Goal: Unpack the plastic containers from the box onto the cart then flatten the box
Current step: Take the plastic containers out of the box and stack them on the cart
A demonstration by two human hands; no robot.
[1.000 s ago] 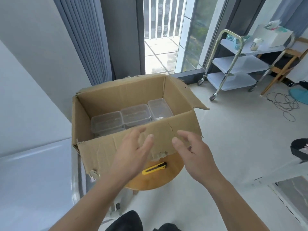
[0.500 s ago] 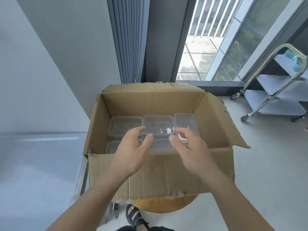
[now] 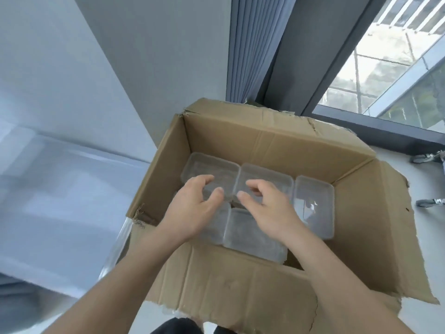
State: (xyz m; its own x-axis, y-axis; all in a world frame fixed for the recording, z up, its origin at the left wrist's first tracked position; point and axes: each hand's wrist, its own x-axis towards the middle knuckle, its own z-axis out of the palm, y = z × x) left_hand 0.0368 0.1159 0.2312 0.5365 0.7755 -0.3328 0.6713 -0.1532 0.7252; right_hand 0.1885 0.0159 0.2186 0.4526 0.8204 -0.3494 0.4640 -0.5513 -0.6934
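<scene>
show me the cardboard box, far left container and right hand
cardboard box [image 3: 277, 145], head view, inner far wall
far left container [image 3: 212, 165], head view, clear top face
right hand [image 3: 272, 210], head view, back of hand

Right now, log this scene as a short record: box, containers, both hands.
box: cardboard box, open, flaps folded outward
containers: clear plastic containers, at least five visible, packed side by side inside the box
left hand: left hand inside the box above the containers, fingers curved, gripping nothing
right hand: right hand beside it, same pose, gripping nothing
contact: cannot tell whether any fingertip touches a container
</scene>
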